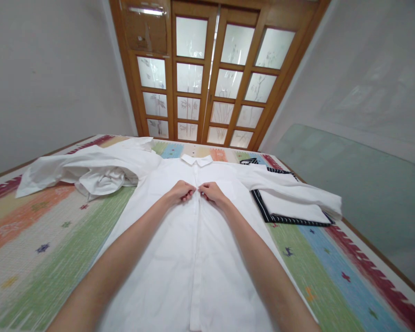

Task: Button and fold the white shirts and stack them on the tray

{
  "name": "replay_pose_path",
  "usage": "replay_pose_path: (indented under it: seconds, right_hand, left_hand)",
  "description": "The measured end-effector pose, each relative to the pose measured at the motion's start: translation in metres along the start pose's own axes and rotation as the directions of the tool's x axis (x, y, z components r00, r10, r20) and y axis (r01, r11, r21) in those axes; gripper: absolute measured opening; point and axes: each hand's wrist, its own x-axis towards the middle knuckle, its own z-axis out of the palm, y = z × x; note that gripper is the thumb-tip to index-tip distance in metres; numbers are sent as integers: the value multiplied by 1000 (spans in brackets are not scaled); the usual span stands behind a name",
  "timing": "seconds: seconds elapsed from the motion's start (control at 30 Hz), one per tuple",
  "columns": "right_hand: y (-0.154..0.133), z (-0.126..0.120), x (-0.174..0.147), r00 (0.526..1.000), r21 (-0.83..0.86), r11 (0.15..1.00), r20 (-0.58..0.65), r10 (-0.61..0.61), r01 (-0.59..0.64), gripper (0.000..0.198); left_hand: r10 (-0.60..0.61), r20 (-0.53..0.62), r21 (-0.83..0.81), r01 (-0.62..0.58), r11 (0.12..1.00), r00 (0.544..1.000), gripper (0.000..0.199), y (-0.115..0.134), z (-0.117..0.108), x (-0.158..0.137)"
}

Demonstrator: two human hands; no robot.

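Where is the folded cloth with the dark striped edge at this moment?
In the head view, the folded striped cloth lies on the mat, right of the right hand, partly under the white shirt's sleeve.

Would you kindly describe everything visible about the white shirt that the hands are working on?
The white shirt lies flat, front up, on the striped multicoloured mat, its collar pointing toward the wooden door. It looks like thin woven cloth, with a placket running down the middle. The left hand and right hand pinch the placket just below the collar, fingertips almost meeting. Its one sleeve stretches across a folded white-and-navy striped cloth; the other side runs into a crumpled white garment.
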Motion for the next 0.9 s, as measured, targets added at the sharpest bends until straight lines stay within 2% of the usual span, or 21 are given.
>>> replay_pose_path:
  seconds: [0.3,0.53,0.7,0.9]
  right_hand:
    - [1,2,1,998,-10,1000,-68,-6,5,16]
    - [3,2,1,998,-4,1000,-62,-6,6,18]
    - [5,0,3,999,-19,1000,-37,-20,20,21]
    - [7,-1,2,999,-5,1000,-19,-28,28,19]
  left_hand:
    - [15,-21,0,-15,1000,1000,31,-3,1,3]
    - [17,-37,24,-16,1000,999,29,-4,1,4]
    - [102,-80,105,-94,990,992,15,-3,3,2]
    - [167,-133,171,-143,975,977,8,0,7,-3]
